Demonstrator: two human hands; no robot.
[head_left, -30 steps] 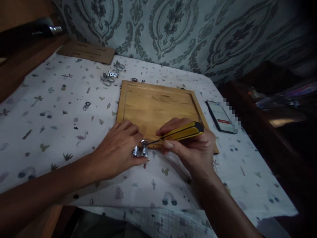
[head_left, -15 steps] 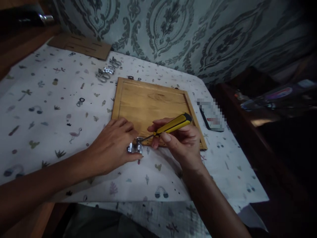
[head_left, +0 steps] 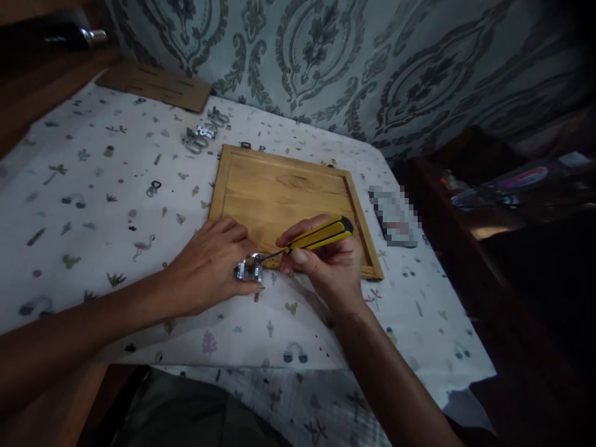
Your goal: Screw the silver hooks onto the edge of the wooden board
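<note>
A wooden cabinet door point(head_left: 284, 186) with a raised frame lies flat on the patterned cloth. At its near edge sits a shiny metal cabinet hinge point(head_left: 255, 268), gripped between the thumb and fingers of my left hand point(head_left: 212, 267). My right hand point(head_left: 326, 257) is closed around a yellow and black screwdriver point(head_left: 319, 236). The screwdriver slants down to the left, its tip at the hinge; whether it sits in a screw is too small to tell. Part of the hinge is covered by my left fingers.
Several more metal hinges point(head_left: 203, 131) lie beyond the door's far left corner. A flat piece of cardboard point(head_left: 156, 87) rests at the back by the patterned wall covering. To the right of the door is a phone point(head_left: 395, 217); a plastic bottle point(head_left: 521, 180) lies past the table edge.
The whole view has shifted slightly. The screwdriver handle has dipped a little and its tip stays at the hinge. My left hand keeps its hold on the hinge.
</note>
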